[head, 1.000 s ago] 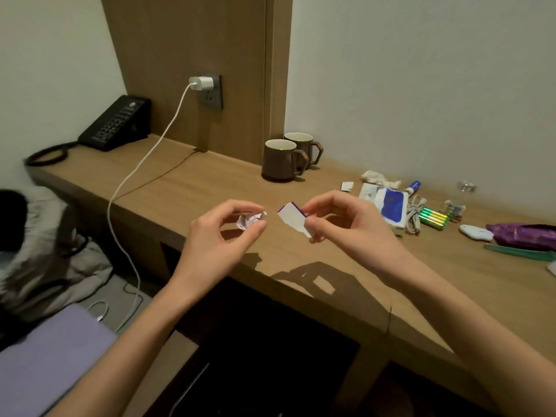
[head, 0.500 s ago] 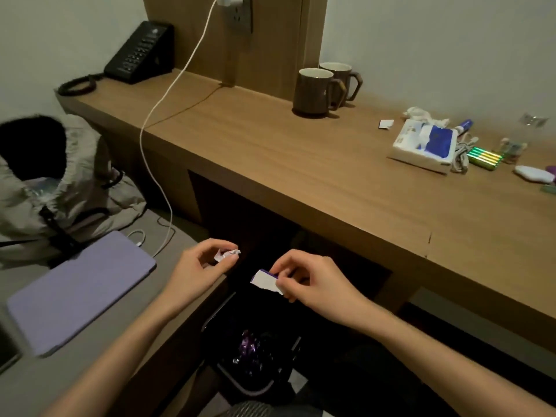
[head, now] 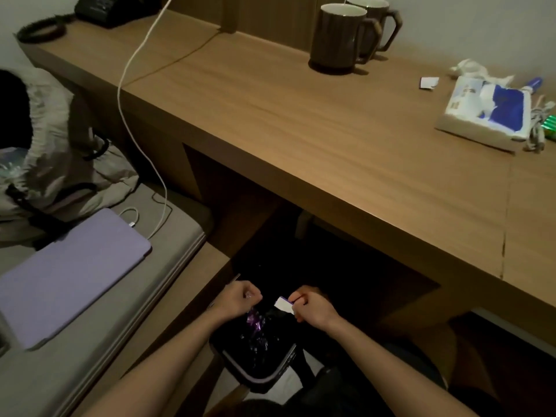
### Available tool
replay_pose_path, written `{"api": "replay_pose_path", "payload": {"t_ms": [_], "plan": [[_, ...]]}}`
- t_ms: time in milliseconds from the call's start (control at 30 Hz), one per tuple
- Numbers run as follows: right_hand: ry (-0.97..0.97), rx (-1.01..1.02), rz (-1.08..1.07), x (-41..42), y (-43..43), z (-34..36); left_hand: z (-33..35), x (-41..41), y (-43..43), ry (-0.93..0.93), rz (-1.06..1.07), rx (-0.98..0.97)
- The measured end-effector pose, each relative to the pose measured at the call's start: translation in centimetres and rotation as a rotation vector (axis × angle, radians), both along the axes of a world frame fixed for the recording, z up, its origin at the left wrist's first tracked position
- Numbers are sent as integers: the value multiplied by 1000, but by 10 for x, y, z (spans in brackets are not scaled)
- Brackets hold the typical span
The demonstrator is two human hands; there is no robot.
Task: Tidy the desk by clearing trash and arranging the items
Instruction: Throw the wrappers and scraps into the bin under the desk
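Now that both have sunk from the table (head: 301,130), the right hand (head: 313,310) pinches a paper slip (head: 282,305) with the bin (head: 255,379) just below it, ready to drop; the left hand (head: 237,299) beside it is curled, contents unclear.

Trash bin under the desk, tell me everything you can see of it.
The trash bin is dark with a grey rim and a black liner, upright beneath the desk. Crumpled purple wrappers lie inside. Both hands hover over its opening, the left hand curled, the right hand pinching a white paper scrap; neither visibly touches it.
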State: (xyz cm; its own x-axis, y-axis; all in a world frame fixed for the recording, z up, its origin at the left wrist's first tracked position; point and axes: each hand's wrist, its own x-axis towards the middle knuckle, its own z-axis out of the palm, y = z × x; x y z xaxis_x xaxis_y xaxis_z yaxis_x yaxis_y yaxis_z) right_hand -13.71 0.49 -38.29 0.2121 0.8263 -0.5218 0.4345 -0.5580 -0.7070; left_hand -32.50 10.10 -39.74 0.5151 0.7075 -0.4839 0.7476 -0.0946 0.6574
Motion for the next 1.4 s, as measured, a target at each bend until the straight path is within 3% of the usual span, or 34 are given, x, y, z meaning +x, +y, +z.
{"api": "replay_pose_path", "payload": {"t_ms": [200, 367, 533, 733, 867, 1033, 1200, 1400], "plan": [[100, -77, 3, 9, -2, -18, -10, 1, -10, 83, -23, -172], [80, 21, 140, 10, -4, 34, 28, 0, -10, 22, -106, 53], [20, 332, 291, 7, -23, 123, 103, 2, -24, -195, -96, 250], [5, 642, 292, 15, -56, 239, 214, 2, -50, -515, -17, 398], [-57, 818, 212, 33, -70, 299, 283, 18, -60, -685, -13, 469], [-252, 977, 70, 73, -71, 341, 340, 61, -54, -752, -77, 565], [-491, 990, -94, 131, -59, 358, 359, 125, -31, -764, -74, 595], [-625, 888, -249, 205, -37, 359, 350, 207, 10, -704, -61, 550]]}}
